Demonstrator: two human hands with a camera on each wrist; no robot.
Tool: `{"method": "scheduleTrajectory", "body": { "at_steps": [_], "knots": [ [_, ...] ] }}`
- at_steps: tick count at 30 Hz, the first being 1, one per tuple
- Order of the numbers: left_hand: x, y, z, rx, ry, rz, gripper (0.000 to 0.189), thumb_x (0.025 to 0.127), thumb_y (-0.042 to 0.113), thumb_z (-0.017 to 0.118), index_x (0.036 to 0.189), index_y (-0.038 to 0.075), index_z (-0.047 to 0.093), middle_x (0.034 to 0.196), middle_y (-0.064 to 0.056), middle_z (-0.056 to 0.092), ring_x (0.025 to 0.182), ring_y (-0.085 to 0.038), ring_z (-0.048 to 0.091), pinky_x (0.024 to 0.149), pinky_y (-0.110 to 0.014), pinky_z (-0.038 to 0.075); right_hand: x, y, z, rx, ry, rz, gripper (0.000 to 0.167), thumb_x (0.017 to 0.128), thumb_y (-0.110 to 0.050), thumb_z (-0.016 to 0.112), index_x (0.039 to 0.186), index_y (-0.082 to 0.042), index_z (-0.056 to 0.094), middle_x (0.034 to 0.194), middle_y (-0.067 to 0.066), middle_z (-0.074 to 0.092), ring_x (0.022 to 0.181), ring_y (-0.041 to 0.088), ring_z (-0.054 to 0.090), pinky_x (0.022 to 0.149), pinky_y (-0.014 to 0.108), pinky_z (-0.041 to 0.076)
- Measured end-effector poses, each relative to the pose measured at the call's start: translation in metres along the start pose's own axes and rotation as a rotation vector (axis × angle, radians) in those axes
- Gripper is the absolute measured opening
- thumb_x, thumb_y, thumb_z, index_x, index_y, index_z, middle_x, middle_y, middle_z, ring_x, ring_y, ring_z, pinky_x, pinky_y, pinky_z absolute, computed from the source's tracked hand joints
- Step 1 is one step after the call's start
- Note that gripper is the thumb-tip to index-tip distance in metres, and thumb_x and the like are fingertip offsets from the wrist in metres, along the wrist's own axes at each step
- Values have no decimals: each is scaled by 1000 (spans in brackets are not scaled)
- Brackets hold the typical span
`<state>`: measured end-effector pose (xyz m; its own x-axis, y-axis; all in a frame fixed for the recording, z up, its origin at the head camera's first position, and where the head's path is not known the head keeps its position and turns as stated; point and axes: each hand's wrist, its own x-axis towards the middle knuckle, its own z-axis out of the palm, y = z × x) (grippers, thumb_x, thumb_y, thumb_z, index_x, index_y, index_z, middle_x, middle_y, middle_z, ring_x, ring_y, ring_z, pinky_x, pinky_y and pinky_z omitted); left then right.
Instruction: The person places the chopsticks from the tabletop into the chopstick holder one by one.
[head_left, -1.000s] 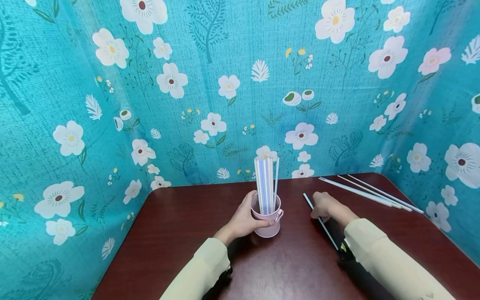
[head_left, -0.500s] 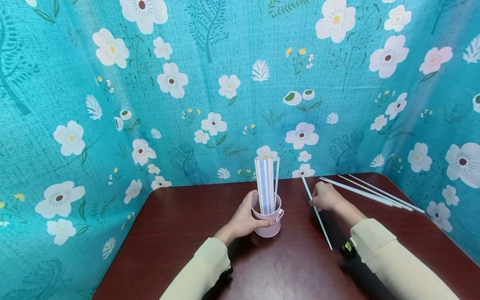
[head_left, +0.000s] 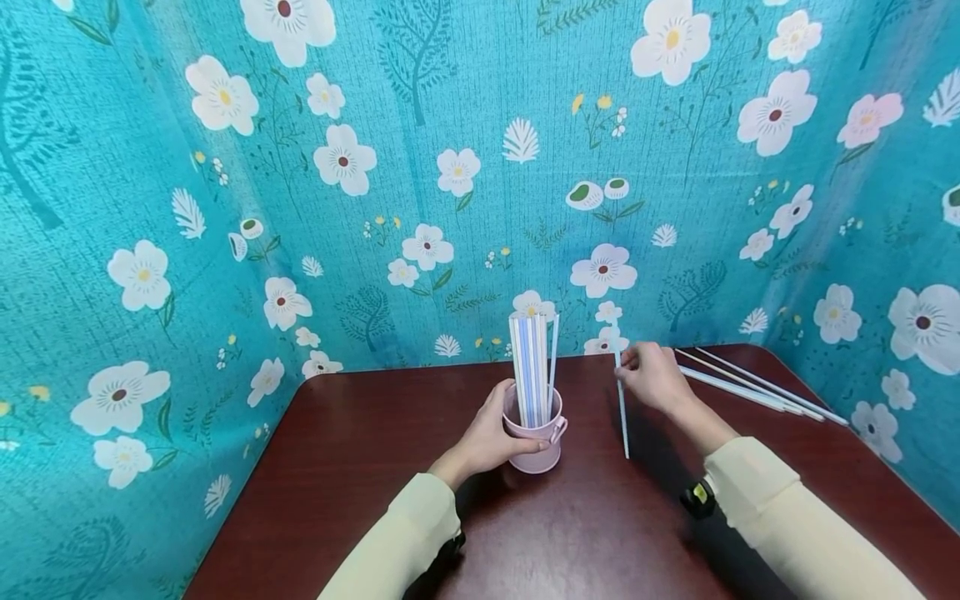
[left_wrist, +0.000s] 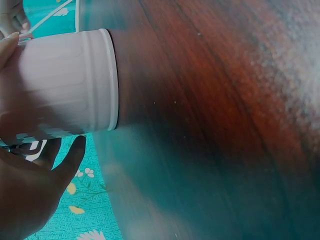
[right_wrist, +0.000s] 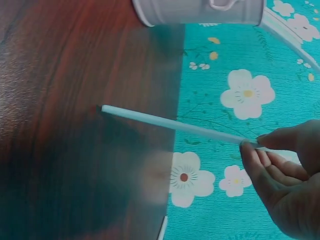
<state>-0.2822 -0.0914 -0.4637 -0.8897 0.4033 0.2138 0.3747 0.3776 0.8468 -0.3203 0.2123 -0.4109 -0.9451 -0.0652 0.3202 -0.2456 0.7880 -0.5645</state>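
A small pink bucket stands on the table, holding a bunch of white and blue straws that rise well above its rim. My left hand grips the bucket from the left, thumb across its front. In the left wrist view the bucket's side lies between thumb and fingers. To the right of it, my right hand pinches a pale blue straw near its middle. That straw is nearly upright, its lower end close over the table. The right wrist view shows thumb and fingertips on the straw.
Several loose straws lie slantwise on the dark wooden table at the back right. A turquoise flowered curtain hangs along the table's back and sides. The bucket's handle sticks out on its right.
My right hand has raised the straw from lying along the table to nearly upright, turning it and shifting slightly up. The left hand and bucket have stayed still.
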Motion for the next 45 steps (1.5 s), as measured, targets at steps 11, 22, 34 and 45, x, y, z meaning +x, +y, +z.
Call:
{"method": "scheduleTrajectory", "body": {
  "at_steps": [11,22,34,45],
  "knots": [
    [2,1,-2,6,6,9,100,73,29,95,152,22,33,141,2,49,126,-13,53,110,-39,42,2,-33,-27,117,178,-74,14,93,-12,74,96,0,71,89,17,75,82,31,72,70,39,52],
    [1,1,-1,10,4,7,100,73,30,94,152,21,33,142,1,48,127,-14,53,110,-41,42,2,-71,-43,265,274,-122,20,94,-22,75,99,-3,72,89,12,75,77,17,72,65,18,47],
    [-15,44,-10,-69,-10,23,93,77,8,89,151,0,32,144,-22,46,131,-38,50,111,-56,39,-2,-85,-32,432,265,-176,17,96,-14,73,98,2,70,85,16,75,71,15,74,62,17,51],
    [-3,11,-1,-43,12,31,99,74,14,93,153,11,33,145,-11,48,131,-28,52,112,-52,40,-4,-71,-15,426,238,-137,17,97,-17,73,97,0,69,86,16,74,73,24,75,59,18,52]
  ]
}}
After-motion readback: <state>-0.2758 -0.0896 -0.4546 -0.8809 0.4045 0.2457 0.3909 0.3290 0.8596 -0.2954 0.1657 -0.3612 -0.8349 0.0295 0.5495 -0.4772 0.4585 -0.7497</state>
